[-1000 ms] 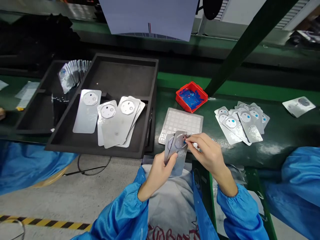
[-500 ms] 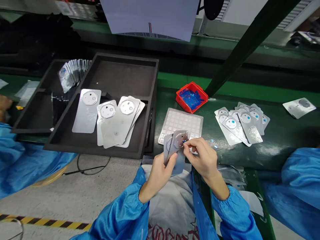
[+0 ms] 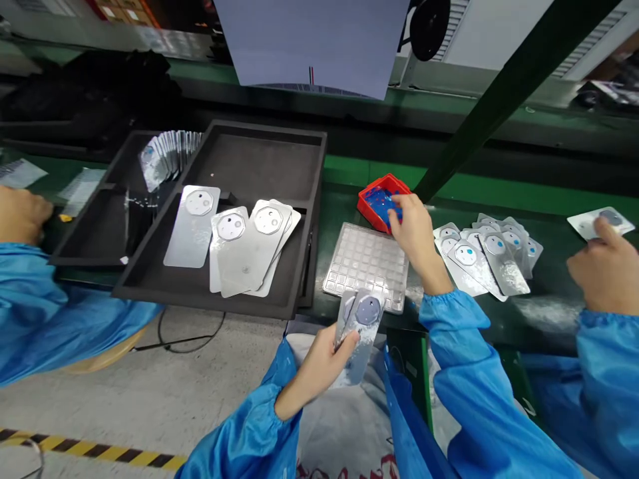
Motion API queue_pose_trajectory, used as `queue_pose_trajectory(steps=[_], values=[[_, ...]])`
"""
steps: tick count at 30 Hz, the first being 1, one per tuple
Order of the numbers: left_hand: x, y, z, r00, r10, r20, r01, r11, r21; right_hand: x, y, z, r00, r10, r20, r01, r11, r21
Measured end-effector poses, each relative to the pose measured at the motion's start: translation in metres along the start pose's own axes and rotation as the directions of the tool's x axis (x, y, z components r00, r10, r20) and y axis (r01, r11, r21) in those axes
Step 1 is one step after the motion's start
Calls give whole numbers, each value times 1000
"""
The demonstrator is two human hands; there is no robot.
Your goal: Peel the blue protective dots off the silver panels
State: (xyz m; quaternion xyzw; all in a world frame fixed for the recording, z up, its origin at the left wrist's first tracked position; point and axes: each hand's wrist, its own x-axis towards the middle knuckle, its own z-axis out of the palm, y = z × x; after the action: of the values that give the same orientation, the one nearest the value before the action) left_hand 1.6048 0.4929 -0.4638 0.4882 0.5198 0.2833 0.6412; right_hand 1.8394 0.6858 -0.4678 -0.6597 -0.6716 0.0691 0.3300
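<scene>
Silver plates [image 3: 363,342], two of them visible and overlapping, stand tilted close in front of the person's body, gripped between the thumb and fingers of the left hand [image 3: 324,362]. Just beyond their top edges, a clear gridded tray [image 3: 349,256] lies flat on the green bench [image 3: 549,279]. Left of it, several more plates [image 3: 244,263] lie, some overlapping, in the near part of a black tray [image 3: 264,163]. To the right, a loose pile [image 3: 504,266] of similar plates rests on the bench, some showing a blue dot. At the right edge, a co-worker's hand [image 3: 612,266] is at a separate plate [image 3: 586,223]. Farther in, the right hand [image 3: 418,229] reaches into a red bin [image 3: 370,217] of small blue pieces [image 3: 378,198], its fingers bent; whether they pinch a piece cannot be told. Behind the bin rises a slanting green post [image 3: 509,90]. Farthest back hangs a white sheet [image 3: 309,40].
</scene>
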Motion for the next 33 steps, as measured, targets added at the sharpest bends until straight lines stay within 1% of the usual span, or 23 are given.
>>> queue_pose_trajectory(steps=[1, 2, 4, 6, 7, 9, 10, 11, 12, 14, 16, 21, 25, 29, 31, 32, 33], values=[[-2, -2, -1, 1000, -9, 25, 9, 1000, 5, 1, 4, 4, 998, -31, 49, 34, 996, -76], [-4, -4, -1, 999, -18, 41, 18, 1000, 3, -2, 5, 6, 995, -69, 70, 78, 989, -129], [-6, -7, -3, 997, -46, 56, 47, 999, -18, -16, -1, 5, 983, -174, 56, 181, 970, -160], [-6, -10, -6, 995, -83, 59, 85, 996, -31, -36, -12, 1, 954, -293, 60, 298, 948, -114], [-6, -11, -8, 994, -95, 57, 97, 995, -28, -46, -17, 0, 932, -349, 100, 356, 932, -68], [-6, -12, -11, 993, -101, 55, 102, 995, -14, -63, -27, -1, 870, -429, 243, 432, 901, 46], [-5, -12, -12, 993, -99, 56, 100, 995, -8, -69, -30, 0, 835, -448, 319, 441, 892, 97], [-5, -13, -14, 994, -98, 57, 98, 995, -5, -73, -32, 2, 809, -448, 380, 433, 892, 130], [-4, -13, -14, 994, -97, 56, 98, 995, -6, -76, -34, 3, 797, -433, 420, 415, 899, 140], [-3, -13, -15, 995, -88, 38, 89, 996, -1, -79, -35, 7, 806, -383, 451, 374, 920, 114], [-2, -13, -15, 998, -68, 12, 68, 998, 10, -80, -36, 9, 819, -346, 458, 348, 934, 83], [-2, -13, -15, 996, -78, 37, 79, 996, -27, -80, -40, 9, 828, -307, 468, 313, 947, 67], [-2, -11, -16, 997, -72, 14, 73, 997, -27, -77, -44, 11, 847, -256, 466, 259, 964, 60], [-1, -8, -16, 998, -58, 6, 58, 997, -45, -67, -50, 12, 838, -181, 515, 126, 982, 140], [-1, -7, -16, 997, -73, 26, 75, 995, -64, -65, -53, 8, 834, -178, 522, 100, 980, 174], [-1, -7, -15, 996, -79, 34, 82, 994, -75, -65, -54, 5, 843, -180, 506, 86, 975, 204], [-1, -6, -15, 996, -80, 32, 83, 993, -84, -67, -56, 0, 862, -175, 475, 58, 967, 250]])
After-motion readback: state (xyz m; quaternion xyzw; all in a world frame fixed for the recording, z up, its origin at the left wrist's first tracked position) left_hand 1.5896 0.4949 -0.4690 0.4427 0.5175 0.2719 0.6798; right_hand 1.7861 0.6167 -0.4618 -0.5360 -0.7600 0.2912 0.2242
